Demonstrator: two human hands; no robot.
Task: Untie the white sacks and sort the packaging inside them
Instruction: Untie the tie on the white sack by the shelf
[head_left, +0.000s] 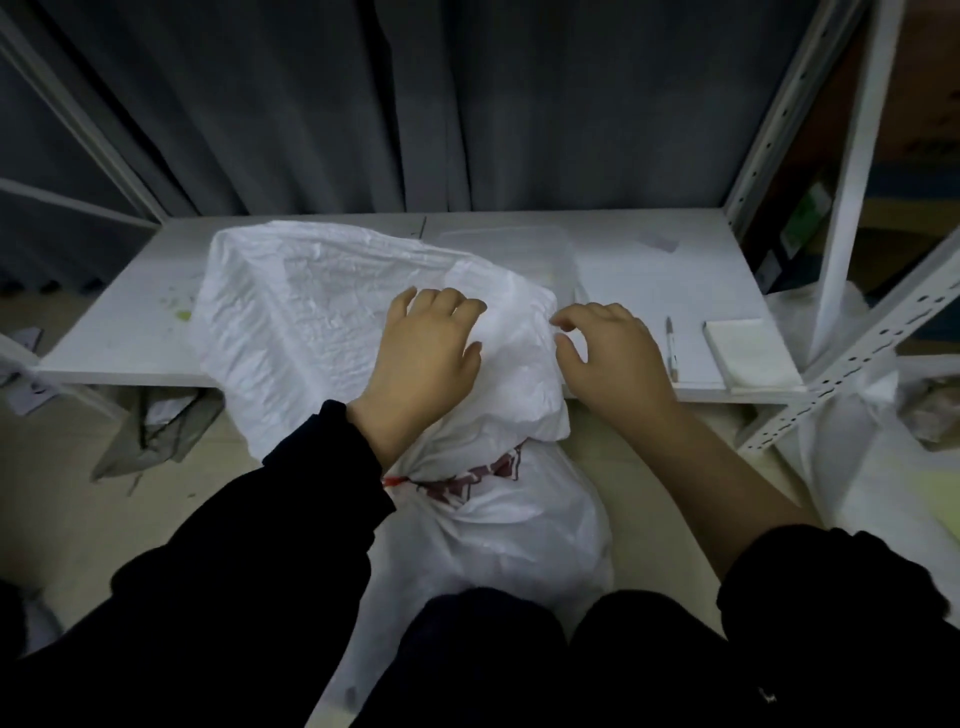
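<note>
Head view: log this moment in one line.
white sack: draped on shelf | red tie: fastened | left hand: rests on sack | right hand: grip unclear

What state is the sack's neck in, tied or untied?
Tied: a red tie cinches the white sack at its neck, beside the wrist of the left hand.
</note>
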